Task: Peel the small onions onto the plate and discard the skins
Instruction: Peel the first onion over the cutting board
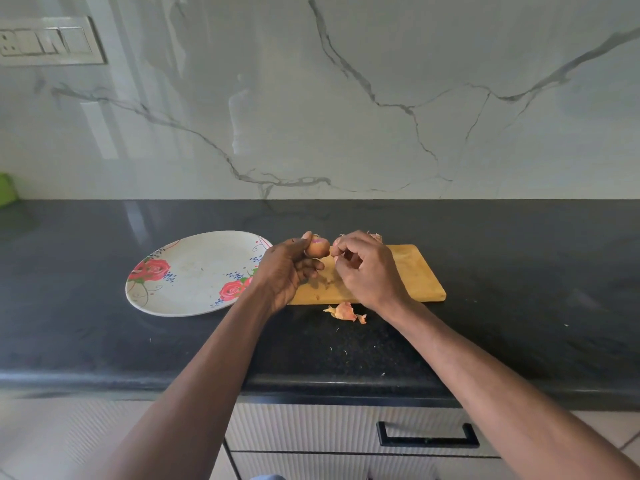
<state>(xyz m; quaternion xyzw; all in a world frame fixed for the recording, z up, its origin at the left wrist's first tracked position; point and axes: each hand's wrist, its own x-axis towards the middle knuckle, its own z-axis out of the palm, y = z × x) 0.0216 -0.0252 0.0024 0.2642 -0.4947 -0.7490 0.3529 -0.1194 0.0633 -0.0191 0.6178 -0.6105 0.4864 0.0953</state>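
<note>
A: Surface & room?
B: Black speckled stone counter (104, 341), glossy, front edge rounded. Behind it a white marble-look wall (346, 98) w/ grey veins, switch plate (48, 41) at 10 o'clock. Ribbed pale drawer (311, 427) below w/ black bar handle (427, 436), at 6.
A: Objects?
B: Oval white plate (194, 271), rose print, at 9 o'clock of the hands, flat on counter. Rectangular light-wood board (415, 275) just right of it, partly under the hands. Papery orange skin scrap (344, 312) on counter at 6 o'clock of board, just off its near edge.
A: Onion?
B: Small onion (318, 247), round, tan skin w/ purple patch showing on top, held above board's left end.
A: Hands?
B: Left hand (287, 271) fingers curled round the onion, thumb up top. Right hand (367, 268) fingers curled, tips pinched at the onion's right side; looks like a bit of skin, can't tell for sure. Another onion bit (375, 236) peeks at 12 behind right hand.
</note>
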